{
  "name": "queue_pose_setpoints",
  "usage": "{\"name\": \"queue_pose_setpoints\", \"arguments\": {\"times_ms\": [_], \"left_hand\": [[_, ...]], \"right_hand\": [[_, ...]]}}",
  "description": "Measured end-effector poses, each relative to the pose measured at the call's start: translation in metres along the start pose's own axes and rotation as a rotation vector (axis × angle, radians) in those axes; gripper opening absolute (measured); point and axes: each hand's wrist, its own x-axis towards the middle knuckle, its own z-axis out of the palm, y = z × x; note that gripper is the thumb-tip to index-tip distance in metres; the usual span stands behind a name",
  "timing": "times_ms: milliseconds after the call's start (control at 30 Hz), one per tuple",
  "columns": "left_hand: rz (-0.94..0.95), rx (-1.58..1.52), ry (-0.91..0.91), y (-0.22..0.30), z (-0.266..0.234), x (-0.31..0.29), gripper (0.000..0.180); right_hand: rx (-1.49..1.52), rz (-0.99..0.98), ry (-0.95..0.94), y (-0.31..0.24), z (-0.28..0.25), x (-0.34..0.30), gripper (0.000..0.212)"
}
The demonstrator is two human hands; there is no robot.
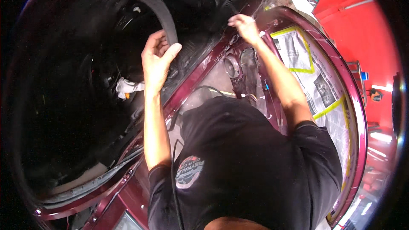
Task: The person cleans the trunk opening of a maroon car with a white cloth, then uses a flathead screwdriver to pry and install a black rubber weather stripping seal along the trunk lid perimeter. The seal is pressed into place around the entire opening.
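A curved dark grey strip (pixel 164 15) arcs over the dark car interior. My left hand (pixel 157 57) is closed around its near end, thumb along the outer side and fingers bent behind. Whether the strip is fixed at its far end is lost in the dark. My right hand (pixel 245 27) is raised at the front of the door opening, close to the dark red door frame (pixel 213 57). Its fingers are loosely bent and slightly apart, with nothing visible in them.
To my right stands the open dark red door (pixel 360 115), its window masked with newspaper (pixel 324 87) and yellow tape. A round speaker (pixel 231 66) sits low by the door frame. Inside the car lies a crumpled white cloth (pixel 128 86). A black cable (pixel 174 187) hangs along my shirt.
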Motion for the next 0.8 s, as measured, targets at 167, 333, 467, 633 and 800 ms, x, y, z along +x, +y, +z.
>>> {"name": "queue_pose_setpoints", "arguments": {"times_ms": [167, 333, 467, 633, 800], "left_hand": [[0.011, 0.115, 0.032, -0.002, -0.011, -0.005, 0.051], [0.005, 0.113, 0.105, -0.021, -0.034, -0.001, 0.040], [0.044, 0.081, 0.122, -0.030, -0.037, 0.000, 0.038], [0.024, 0.070, 0.059, -0.041, -0.018, -0.002, 0.037], [-0.084, 0.043, -0.021, -0.102, 0.032, -0.019, 0.059]], "right_hand": [[-0.118, 0.192, 0.096, 0.023, -0.016, -0.012, 0.026], [-0.131, 0.173, -0.225, 0.023, 0.021, -0.048, 0.022], [-0.109, 0.216, -0.298, -0.019, 0.060, -0.067, 0.023], [-0.168, 0.011, -0.371, -0.028, 0.093, -0.078, 0.028], [0.014, 0.248, -0.345, -0.040, 0.072, -0.063, 0.034]]}}
